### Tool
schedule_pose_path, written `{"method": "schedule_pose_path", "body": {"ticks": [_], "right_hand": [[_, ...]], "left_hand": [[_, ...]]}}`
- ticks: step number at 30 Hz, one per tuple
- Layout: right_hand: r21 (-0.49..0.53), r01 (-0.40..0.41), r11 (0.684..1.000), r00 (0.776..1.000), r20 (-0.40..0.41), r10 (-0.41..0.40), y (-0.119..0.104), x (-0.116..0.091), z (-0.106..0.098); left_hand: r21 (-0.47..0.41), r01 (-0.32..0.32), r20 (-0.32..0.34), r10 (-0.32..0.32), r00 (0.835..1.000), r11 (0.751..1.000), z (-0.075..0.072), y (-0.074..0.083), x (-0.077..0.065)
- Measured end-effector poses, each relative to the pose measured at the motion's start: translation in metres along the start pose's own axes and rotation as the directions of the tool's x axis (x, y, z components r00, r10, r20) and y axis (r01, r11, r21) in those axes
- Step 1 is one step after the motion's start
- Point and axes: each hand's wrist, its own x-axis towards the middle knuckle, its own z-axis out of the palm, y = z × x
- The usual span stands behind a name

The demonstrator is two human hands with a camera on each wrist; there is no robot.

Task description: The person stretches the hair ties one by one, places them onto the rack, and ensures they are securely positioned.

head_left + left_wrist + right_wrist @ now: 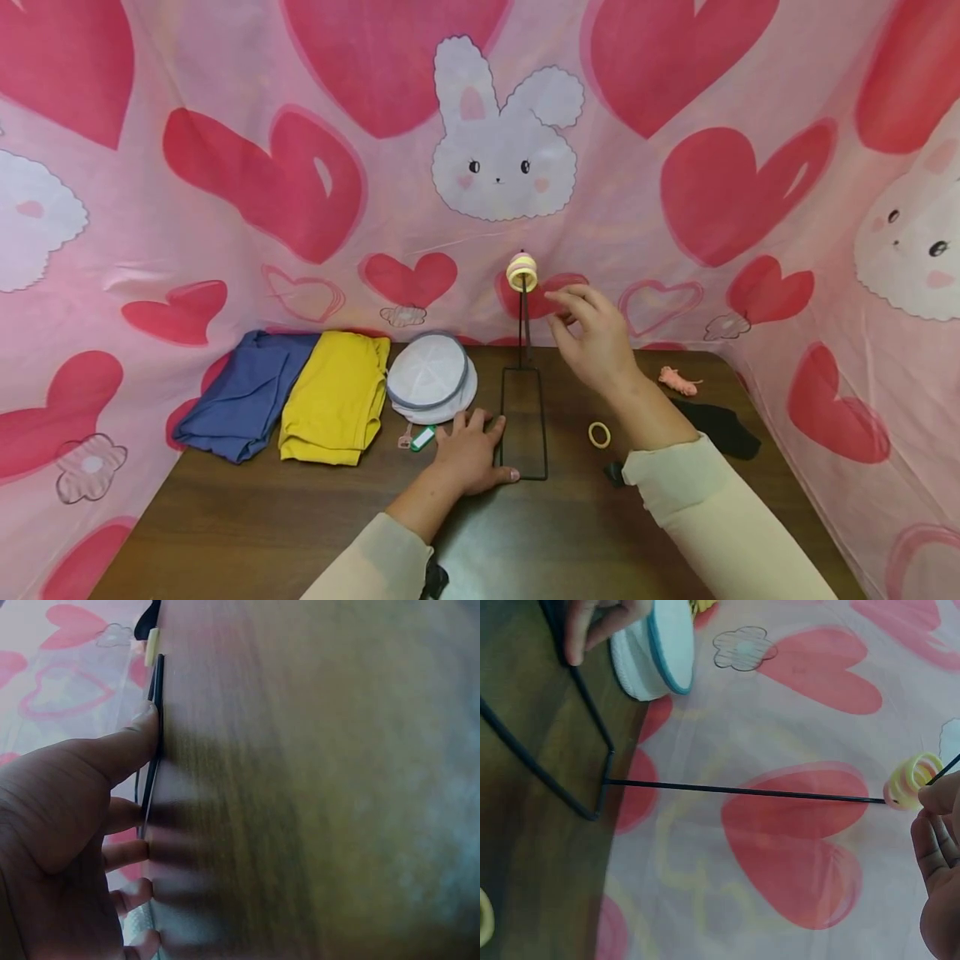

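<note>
A black wire stand (pixel 545 425) has a rectangular base on the table and a thin upright with an arm at the top. Several yellow and pink rings (pixel 522 272) hang bunched on that arm. My left hand (pixel 468 454) spreads its fingers over the base's left side, the thumb resting at its front corner. To the right of the hanging rings, my right hand (pixel 596 337) is raised with bent, loose fingers and nothing visible between them. In the right wrist view its fingertips overlap the arm beside the rings (pixel 911 780). A single yellow ring (pixel 599 423) lies on the table below it.
Left of the stand are a white hat (pixel 427 371), a green-and-white tag (pixel 423 438), folded yellow cloth (pixel 333 398) and folded blue cloth (pixel 243 396). Pink yarn (pixel 678 381) and black cloth (pixel 723 429) lie on the right. A heart-patterned curtain (pixel 405 192) surrounds the table.
</note>
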Motion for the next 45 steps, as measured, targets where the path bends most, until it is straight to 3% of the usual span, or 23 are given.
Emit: {"method": "schedule_pose_path", "body": {"ticks": [9,14,18,23,29,34,38,45], "right_hand": [[0.015,-0.045,0.999,0.997,0.059,0.044,0.003,-0.038,-0.007],[0.007,-0.071,0.997,0.987,0.142,0.069,0.009,-0.062,-0.012],[0.018,-0.111,0.994,0.967,0.235,0.103,0.015,-0.08,-0.019],[-0.007,-0.175,0.985,0.914,0.371,0.165,0.022,-0.102,-0.028],[-0.048,-0.257,0.965,0.818,0.522,0.244,0.032,-0.122,-0.036],[-0.108,-0.282,0.953,0.748,0.597,0.288,0.045,-0.135,-0.037],[-0.14,-0.28,0.95,0.713,0.632,0.304,0.055,-0.144,-0.036],[-0.171,-0.277,0.946,0.671,0.671,0.317,0.069,-0.152,-0.039]], "left_hand": [[0.003,0.005,0.0,-0.005,1.0,1.0,0.0,0.001,0.0],[-0.002,0.005,0.0,-0.005,1.0,1.0,0.0,0.0,0.0],[0.008,0.005,-0.005,-0.005,1.0,1.0,0.001,0.0,0.0],[0.009,-0.002,-0.015,0.002,1.0,1.0,0.0,0.0,0.0],[0.008,-0.002,-0.016,0.002,1.0,1.0,-0.001,-0.001,-0.001],[0.013,-0.002,-0.011,0.002,1.0,1.0,0.0,-0.001,-0.001],[0.021,-0.002,-0.004,0.002,1.0,1.0,0.0,0.0,-0.001],[0.033,-0.004,-0.001,0.004,1.0,0.999,-0.002,0.002,-0.001]]}}
